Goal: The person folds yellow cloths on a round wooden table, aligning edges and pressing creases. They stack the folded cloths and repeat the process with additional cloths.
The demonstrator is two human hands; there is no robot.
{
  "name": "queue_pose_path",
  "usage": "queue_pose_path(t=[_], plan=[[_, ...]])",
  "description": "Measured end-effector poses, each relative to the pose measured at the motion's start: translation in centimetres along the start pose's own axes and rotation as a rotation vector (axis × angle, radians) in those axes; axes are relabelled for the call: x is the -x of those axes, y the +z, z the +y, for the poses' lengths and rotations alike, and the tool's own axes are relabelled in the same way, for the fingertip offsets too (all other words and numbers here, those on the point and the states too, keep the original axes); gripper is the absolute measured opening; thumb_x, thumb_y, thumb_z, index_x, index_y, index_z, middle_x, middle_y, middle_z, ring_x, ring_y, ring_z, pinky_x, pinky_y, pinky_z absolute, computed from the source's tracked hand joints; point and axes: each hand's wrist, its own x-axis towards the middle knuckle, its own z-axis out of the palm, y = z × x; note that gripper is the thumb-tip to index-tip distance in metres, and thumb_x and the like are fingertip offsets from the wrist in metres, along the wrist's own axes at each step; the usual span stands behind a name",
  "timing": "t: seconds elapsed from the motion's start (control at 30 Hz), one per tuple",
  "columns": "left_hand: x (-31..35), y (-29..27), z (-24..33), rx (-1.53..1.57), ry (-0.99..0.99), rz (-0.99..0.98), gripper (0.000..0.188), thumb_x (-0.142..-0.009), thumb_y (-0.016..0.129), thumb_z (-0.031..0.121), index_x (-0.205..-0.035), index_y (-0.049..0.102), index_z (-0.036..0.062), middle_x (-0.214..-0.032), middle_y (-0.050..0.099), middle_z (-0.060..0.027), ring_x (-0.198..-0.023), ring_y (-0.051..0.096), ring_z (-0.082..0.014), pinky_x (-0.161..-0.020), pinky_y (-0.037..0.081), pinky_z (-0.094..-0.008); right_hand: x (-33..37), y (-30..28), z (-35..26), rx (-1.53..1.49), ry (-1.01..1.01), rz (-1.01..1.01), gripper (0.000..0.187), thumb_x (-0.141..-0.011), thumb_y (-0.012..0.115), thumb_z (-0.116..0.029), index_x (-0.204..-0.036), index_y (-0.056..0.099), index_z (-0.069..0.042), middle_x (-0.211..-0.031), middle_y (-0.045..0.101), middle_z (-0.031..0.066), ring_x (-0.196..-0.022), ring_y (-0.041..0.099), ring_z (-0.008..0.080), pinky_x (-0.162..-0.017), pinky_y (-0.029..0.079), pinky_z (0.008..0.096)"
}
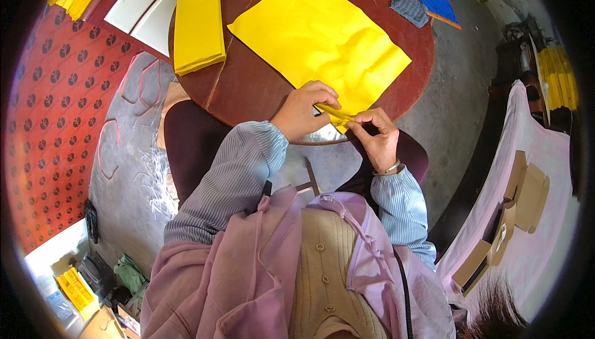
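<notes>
A yellow fabric sheet point(310, 29) lies across the round reddish-brown table point(260, 100), with some creases toward its near right part. Its near edge is gathered into a narrow fold at the table's front edge. My left hand point(304, 108) is closed on one end of this fold, fingers curled over the top. At the other end my right hand point(377, 134) pinches the edge between thumb and fingers. The fingertips of both hands are a short way apart along the fold. A bracelet circles my right wrist.
A folded yellow stack point(198, 23) lies at the table's left. A grey textured cloth point(409, 7) and a blue board with an orange edge point(436, 1) are at the far right. Open cardboard boxes point(514, 206) rest on a pink-white cloth at the right.
</notes>
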Motion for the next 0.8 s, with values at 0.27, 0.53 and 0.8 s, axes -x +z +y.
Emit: queue_pose_path(t=[0.27, 0.53, 0.8], plan=[[-0.1, 1.1, 0.5, 0.018, -0.139, 0.078, 0.013, -0.090, 0.081, 0.009, -0.100, 0.077, 0.0014, -0.115, 0.075, -0.0101, -0.104, 0.074, -0.0254, -0.093, 0.059, -0.0329, 0.5, 0.3, 0.1, -0.011, 0.014, 0.020, 0.017, -0.081, 0.088, 0.001, -0.093, 0.076, -0.003, -0.090, 0.071, 0.0078, -0.082, 0.068, 0.0188, -0.076, 0.055, 0.0306], [-0.2, 0.2, 0.3, 0.031, -0.161, -0.001, 0.010, -0.092, 0.077, 0.007, -0.102, 0.078, 0.0025, -0.119, 0.075, -0.0100, -0.106, 0.074, -0.0231, -0.096, 0.059, -0.0323, 0.3, 0.2, 0.0, 0.088, -0.078, 0.011, 0.015, -0.082, 0.089, -0.001, -0.093, 0.079, -0.003, -0.089, 0.073, 0.0069, -0.083, 0.068, 0.0191, -0.075, 0.053, 0.0314], [0.0, -0.1, 0.1, -0.041, 0.019, -0.027, 0.015, -0.087, 0.079, 0.005, -0.102, 0.079, 0.0046, -0.119, 0.074, -0.0093, -0.108, 0.073, -0.0242, -0.097, 0.059, -0.0325, 0.5, 0.5, 0.3, 0.023, -0.003, 0.036, 0.016, -0.081, 0.089, -0.001, -0.094, 0.079, -0.003, -0.087, 0.072, 0.0068, -0.080, 0.068, 0.0188, -0.072, 0.054, 0.0311]])
